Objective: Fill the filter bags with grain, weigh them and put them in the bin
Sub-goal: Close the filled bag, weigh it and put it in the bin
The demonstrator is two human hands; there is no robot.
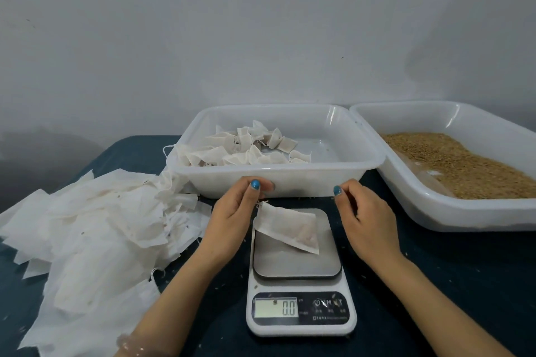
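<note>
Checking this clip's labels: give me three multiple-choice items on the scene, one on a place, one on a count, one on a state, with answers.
1. Where is the loose grain?
A. in the tray at the right
B. in the bin behind the scale
C. on the scale

2. How many white plastic containers stand on the table?
A. one
B. two
C. four

3. What does the scale's display show?
A. nothing
B. 0.0
C. 25.0

Answers: A, the grain lies in the right tray; B, only that tray and the bin of filled bags; B, the digits read 0.0.
</note>
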